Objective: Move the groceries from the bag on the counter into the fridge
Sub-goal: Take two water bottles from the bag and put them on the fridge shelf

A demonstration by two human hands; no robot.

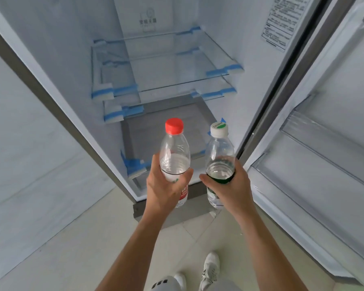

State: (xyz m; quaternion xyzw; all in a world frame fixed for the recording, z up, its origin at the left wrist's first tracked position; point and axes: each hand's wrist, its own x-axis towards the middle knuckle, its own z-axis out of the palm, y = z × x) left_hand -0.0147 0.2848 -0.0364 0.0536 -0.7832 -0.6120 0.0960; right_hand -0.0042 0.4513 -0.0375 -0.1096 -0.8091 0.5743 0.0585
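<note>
My left hand (163,185) grips a clear water bottle with a red cap and red label (174,152), held upright. Beside it my right hand (229,189) grips a second clear bottle with a white cap and green label (219,153), also upright. Both bottles hang in front of the open fridge (156,59), at the level of its lowest compartment. Two glass shelves (177,68) with blue tape and foam blocks at their corners sit higher inside. The bag and the counter are out of view.
The fridge door (324,143) stands open on the right, with clear door bins. A white wall runs along the left. Pale floor tiles lie below, and my white shoes (210,269) stand at the bottom edge.
</note>
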